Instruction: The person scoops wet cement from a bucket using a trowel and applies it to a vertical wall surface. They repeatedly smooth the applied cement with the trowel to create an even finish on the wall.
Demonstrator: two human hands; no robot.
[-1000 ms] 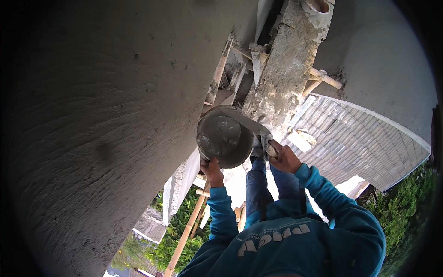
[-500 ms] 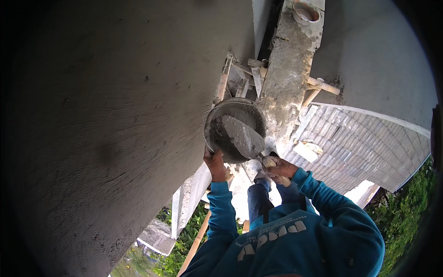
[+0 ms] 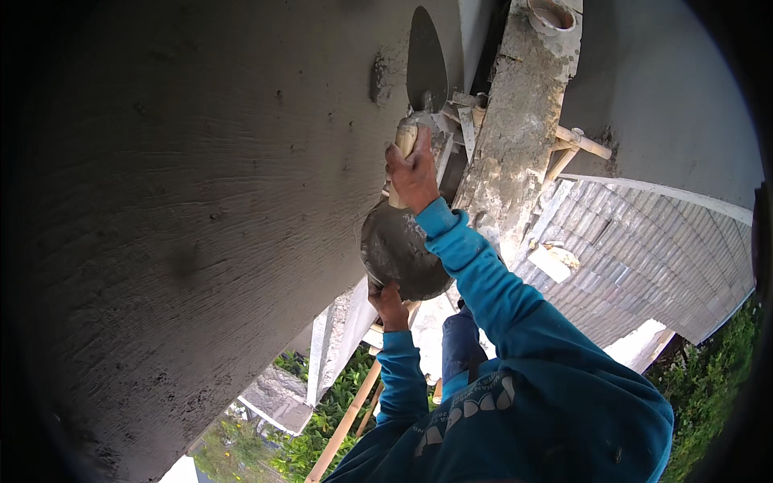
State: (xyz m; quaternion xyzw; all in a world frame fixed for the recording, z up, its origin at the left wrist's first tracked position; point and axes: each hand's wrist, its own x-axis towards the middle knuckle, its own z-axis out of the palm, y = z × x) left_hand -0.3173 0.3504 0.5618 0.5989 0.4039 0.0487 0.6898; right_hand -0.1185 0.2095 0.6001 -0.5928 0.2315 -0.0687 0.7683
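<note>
Head view down onto a person in a teal sweatshirt. At upper centre, the right hand [image 3: 415, 171] has its fingers wrapped around the pale wooden handle of a leaf-shaped grey metal trowel [image 3: 427, 84], blade pointing to the top edge beside the broad grey plastered wall [image 3: 201, 209] filling the left; whether they touch, I cannot tell. At centre, the left hand [image 3: 391, 307] is curled on the lower-left rim of a round dark-grey bucket [image 3: 367, 241] of wet grey mortar [image 3: 403, 251], probably to steady it close to the trowel. The teal right sleeve [image 3: 499, 282] crosses the bucket's right side, hiding part of it. At upper right, a mortar-crusted plank [image 3: 515, 121] bears a small pale round tub [image 3: 552, 30]; bamboo poles [image 3: 586, 143] jut out beside it, above a grey tiled roof [image 3: 636, 233]. Green foliage [image 3: 342, 410] shows at lower centre-left
</note>
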